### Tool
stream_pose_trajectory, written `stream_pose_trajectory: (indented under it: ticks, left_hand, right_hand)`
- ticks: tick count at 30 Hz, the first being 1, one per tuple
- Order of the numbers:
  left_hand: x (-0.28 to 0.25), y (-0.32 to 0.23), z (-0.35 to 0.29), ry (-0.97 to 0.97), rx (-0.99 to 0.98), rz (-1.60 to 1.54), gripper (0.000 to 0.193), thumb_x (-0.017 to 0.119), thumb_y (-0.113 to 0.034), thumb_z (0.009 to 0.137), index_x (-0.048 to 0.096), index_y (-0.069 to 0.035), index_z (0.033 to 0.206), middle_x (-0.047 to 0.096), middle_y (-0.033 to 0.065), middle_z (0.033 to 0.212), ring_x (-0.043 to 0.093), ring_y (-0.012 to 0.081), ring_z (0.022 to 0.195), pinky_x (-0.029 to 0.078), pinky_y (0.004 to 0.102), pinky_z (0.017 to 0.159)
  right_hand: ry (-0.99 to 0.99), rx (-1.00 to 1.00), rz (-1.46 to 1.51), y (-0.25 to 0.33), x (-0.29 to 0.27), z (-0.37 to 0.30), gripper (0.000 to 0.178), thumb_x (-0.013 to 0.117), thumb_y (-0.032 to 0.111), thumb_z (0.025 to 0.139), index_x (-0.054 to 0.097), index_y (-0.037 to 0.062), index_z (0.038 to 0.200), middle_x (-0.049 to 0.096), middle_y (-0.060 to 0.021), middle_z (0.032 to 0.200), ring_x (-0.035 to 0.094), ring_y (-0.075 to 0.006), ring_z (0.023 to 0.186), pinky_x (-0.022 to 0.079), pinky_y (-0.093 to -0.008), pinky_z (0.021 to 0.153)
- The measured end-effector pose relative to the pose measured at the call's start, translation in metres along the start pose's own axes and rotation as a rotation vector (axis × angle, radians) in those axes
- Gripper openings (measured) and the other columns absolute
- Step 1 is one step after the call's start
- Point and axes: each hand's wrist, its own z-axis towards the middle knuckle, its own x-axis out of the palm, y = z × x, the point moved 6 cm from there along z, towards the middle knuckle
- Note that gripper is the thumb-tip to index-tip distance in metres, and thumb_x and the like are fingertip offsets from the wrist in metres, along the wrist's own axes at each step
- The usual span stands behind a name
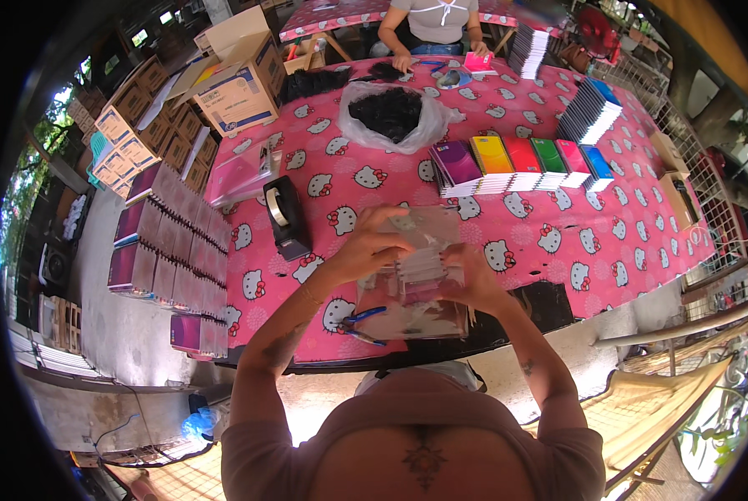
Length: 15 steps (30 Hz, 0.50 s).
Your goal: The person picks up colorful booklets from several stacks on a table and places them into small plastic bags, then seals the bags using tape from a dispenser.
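Near the table's front edge lies a shiny clear plastic bag [428, 225], with a pale block of layered edges and a purplish patch inside it; glare hides what exactly it holds. My left hand [374, 248] is over the bag's left side, fingers apart and partly bent. On the right side, my right hand [471, 280] grips the bagged bundle between thumb and fingers. Blue-handled pliers [363, 321] lie just left of the bag's lower edge. A black tape dispenser [286, 219] stands beyond my left forearm.
Stacks of spiral notebooks [169, 242] line the table's left edge. Colourful notebook piles [520, 163] stand right of centre, behind a white bag of black coils [385, 115]. Cardboard boxes [240, 88] are at back left. Across the table sits another person [435, 21], hands on the cloth.
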Motion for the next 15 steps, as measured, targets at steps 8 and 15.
stream_pose_trajectory:
  ticks: [8,15]
  left_hand:
    - [0.043,0.005,0.020,-0.015,0.079,0.112,0.010,0.079,-0.021,0.078,0.079,-0.024,0.088,0.040,0.0061,0.152,0.030,0.0365,0.140,0.021,0.0550,0.115]
    - [0.057,0.025,0.001,-0.105,-0.136,0.174,0.043,0.082,-0.035,0.077,0.070,-0.022,0.116,0.029,0.0195,0.156,0.025,0.0414,0.145,0.019,0.0563,0.115]
  right_hand:
    - [0.082,-0.238,-0.295,-0.001,0.035,-0.004,0.064,0.083,0.028,0.069,0.065,0.0229,0.130,0.034,-0.0132,0.153,0.029,-0.0344,0.145,0.028,-0.0534,0.114]
    - [0.048,-0.227,-0.294,0.001,0.041,-0.002,0.056,0.079,0.022,0.075,0.067,0.0221,0.129,0.028,-0.0158,0.157,0.029,-0.0388,0.144,0.030,-0.0531,0.112]
